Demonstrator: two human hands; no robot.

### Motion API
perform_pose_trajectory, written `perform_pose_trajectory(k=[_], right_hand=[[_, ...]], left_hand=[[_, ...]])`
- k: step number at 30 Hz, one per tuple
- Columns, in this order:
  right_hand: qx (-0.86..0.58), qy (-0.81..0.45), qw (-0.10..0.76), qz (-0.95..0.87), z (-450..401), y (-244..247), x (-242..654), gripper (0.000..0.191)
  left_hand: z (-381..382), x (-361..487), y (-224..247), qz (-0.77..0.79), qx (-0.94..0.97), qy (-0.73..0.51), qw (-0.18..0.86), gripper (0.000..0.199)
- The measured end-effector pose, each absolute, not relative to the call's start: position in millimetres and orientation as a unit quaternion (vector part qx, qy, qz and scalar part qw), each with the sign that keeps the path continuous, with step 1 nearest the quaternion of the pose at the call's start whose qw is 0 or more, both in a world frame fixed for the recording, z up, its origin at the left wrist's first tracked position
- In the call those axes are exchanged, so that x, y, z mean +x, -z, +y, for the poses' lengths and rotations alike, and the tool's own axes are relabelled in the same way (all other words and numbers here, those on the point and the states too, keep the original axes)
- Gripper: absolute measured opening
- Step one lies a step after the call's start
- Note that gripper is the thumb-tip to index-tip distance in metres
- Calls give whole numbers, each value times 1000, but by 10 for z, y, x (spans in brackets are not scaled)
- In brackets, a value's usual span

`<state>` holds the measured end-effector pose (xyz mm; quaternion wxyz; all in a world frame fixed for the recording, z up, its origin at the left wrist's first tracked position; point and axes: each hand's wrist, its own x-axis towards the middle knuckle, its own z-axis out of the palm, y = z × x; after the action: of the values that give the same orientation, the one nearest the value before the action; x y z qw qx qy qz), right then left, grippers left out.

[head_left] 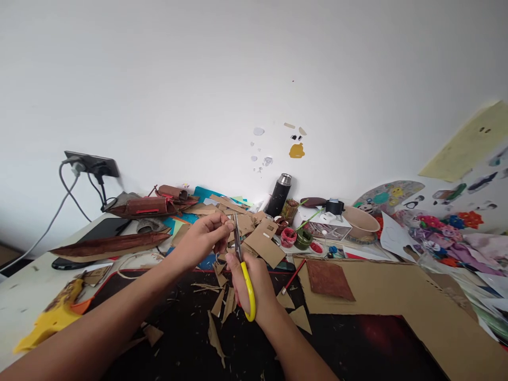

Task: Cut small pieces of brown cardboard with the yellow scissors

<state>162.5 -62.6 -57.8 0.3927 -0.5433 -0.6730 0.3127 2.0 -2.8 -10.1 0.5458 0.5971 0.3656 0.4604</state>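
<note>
In the head view, the scissors (pixel 249 290) are held near the centre of the work area, blades pointed to 12 o'clock and set close together; the handles are gripped by the right hand (pixel 260 283), its fingers curled closed around them; the left hand (pixel 204 238) is found at 11 o'clock from it, thumb and forefinger pinched together beside the blades; whether a small piece is held there cannot be told. Taking the right hand as centre, cardboard scraps (pixel 214 338) are noted at 7 o'clock, scattered on the dark mat (pixel 182 328); a yellow tool (pixel 55 317) is seen between 8 and 9 o'clock; a long brown-painted piece (pixel 111 246) is located between 9 and 10 o'clock; a black flask (pixel 279 197) is observed leaning at 1 o'clock; a green paint pot (pixel 304 239) is recorded at 2 o'clock; a brown-painted square (pixel 330 280) is placed at 3 o'clock, on cardboard sheeting (pixel 381 291).
</note>
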Motion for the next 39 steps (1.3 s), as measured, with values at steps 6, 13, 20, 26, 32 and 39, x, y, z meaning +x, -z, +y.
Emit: perform_pose_trajectory(k=[6,13,20,26,32,39], right_hand=[[-540,-298,384,-687,-628,591,1621,43],[-539,-339,382,-670,-622,616,1606,44],[-543,-340,388,-663,-630,634,1593,44],[-540,-314,382,-681,-635,576,1600,39],[-541,-303,367,-694,-649,546,1597,36],[-542,-305,364,-694,-646,546,1604,38]], left_hand=[[18,-29,90,368,602,-444,552,34],[12,13,120,355,569,-457,584,37],[11,5,119,353,580,-452,578,40],[35,-80,67,371,605,-425,562,33],[82,-163,58,364,630,-400,558,33],[81,-164,54,364,630,-394,561,35]])
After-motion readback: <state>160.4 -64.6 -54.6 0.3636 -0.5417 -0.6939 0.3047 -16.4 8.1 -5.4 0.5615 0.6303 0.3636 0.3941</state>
